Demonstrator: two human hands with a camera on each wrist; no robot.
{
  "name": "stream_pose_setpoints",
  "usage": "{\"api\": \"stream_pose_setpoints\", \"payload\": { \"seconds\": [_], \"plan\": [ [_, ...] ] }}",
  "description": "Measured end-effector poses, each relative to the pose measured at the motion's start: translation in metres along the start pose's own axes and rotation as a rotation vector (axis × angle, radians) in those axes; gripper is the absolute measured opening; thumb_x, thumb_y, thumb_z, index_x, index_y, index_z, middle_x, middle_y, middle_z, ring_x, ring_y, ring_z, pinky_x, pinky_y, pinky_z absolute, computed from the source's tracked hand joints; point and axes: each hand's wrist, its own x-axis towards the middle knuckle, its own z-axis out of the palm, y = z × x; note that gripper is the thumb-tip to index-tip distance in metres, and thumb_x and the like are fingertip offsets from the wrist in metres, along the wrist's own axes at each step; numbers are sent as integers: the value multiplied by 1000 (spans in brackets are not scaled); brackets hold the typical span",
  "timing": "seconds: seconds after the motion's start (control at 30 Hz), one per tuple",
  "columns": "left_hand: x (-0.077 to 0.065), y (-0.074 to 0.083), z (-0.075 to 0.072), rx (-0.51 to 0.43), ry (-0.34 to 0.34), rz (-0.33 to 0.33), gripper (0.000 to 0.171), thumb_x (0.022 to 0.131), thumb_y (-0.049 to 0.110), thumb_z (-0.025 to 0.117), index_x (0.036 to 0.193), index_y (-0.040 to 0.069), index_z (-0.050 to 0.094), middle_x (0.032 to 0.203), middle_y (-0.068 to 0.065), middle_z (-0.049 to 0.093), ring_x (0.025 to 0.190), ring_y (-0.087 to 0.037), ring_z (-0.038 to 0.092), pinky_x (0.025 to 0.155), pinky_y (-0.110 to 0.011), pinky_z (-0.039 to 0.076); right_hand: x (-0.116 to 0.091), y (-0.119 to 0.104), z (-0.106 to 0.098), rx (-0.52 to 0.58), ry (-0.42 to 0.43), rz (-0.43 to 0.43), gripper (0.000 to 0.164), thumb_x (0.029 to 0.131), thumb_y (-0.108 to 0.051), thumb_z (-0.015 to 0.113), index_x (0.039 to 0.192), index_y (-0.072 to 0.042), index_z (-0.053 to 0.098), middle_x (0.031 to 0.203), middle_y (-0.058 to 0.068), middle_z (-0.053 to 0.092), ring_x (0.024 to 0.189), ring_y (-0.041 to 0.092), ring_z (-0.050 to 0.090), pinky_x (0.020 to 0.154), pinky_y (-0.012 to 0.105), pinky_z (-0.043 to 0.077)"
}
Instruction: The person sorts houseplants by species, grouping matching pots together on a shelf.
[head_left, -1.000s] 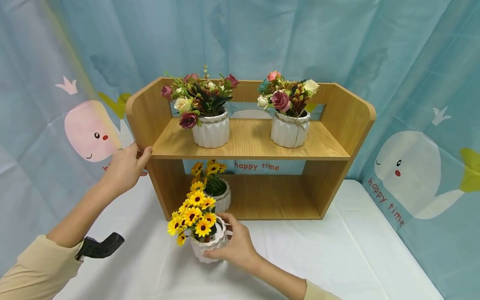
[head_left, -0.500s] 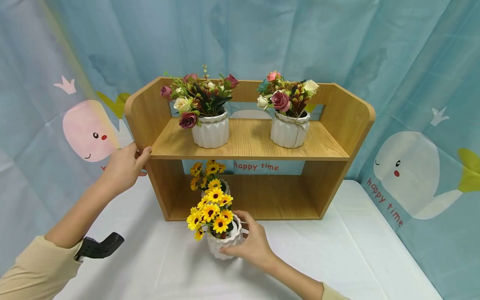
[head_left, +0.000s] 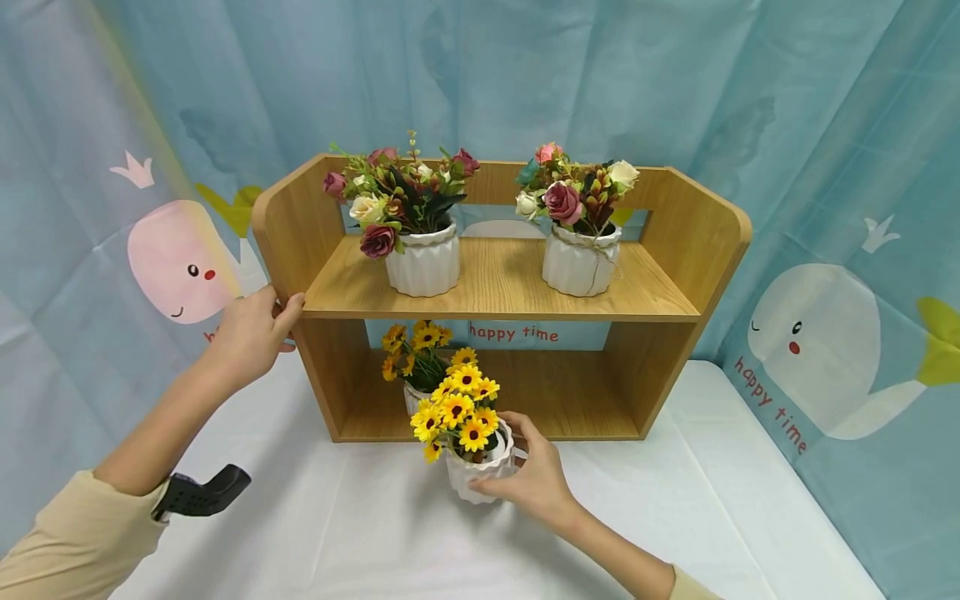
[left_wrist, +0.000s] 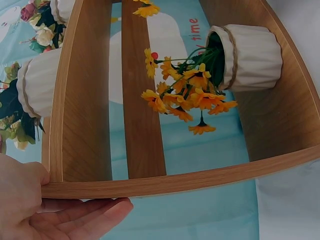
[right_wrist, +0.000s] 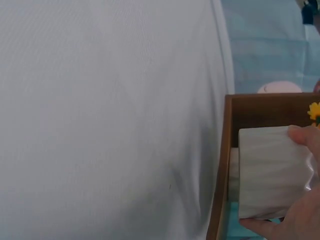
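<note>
My right hand (head_left: 538, 482) grips a white fluted flowerpot (head_left: 467, 477) of yellow sunflowers (head_left: 457, 408), thumb on the near side, fingers round the far side. The pot is in front of the shelf's lower level; whether its base touches the cloth is hard to tell. In the right wrist view, the pot's smooth side (right_wrist: 272, 172) lies between thumb and fingers. My left hand (head_left: 250, 337) holds the left side panel of the wooden shelf (head_left: 495, 317). The left wrist view has its fingers (left_wrist: 95, 220) along the panel's outer face.
Another sunflower pot (left_wrist: 257, 57) stands on the lower shelf at the left, partly hidden in the head view. Two white pots of mixed roses, a left one (head_left: 423, 262) and a right one (head_left: 581, 262), stand on top. White cloth (head_left: 360, 542) covers the table; a blue curtain (head_left: 480, 75) hangs behind.
My right hand has carried the sunflower pot rightward and slightly toward the shelf, past the front of the lower sunflower pot. The left hand stays on the side panel.
</note>
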Motion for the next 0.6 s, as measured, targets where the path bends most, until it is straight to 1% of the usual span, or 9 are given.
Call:
{"api": "stream_pose_setpoints", "payload": {
  "seconds": [0.23,0.47,0.6],
  "plan": [
    [0,-1,1,2,12,13,48,115,27,38,109,-18,54,90,-33,67,67,-34,76,53,-33,49,4,8,-14,-42,44,-12,89,63,-6,101,140,-2,56,132,15,67,119,35,66,98,50,59],
    [0,-2,1,3,22,18,48,114,27,39,107,-17,54,85,-31,68,65,-34,75,51,-32,47,12,15,-27,-86,86,3,88,63,-9,102,140,-4,57,128,13,69,116,32,66,93,40,59],
    [0,-2,1,1,21,15,48,115,27,39,108,-18,54,86,-32,69,66,-34,75,51,-32,47,15,17,-34,-75,104,1,87,65,-7,101,140,-2,56,129,15,70,118,33,68,95,39,60]
  ]
}}
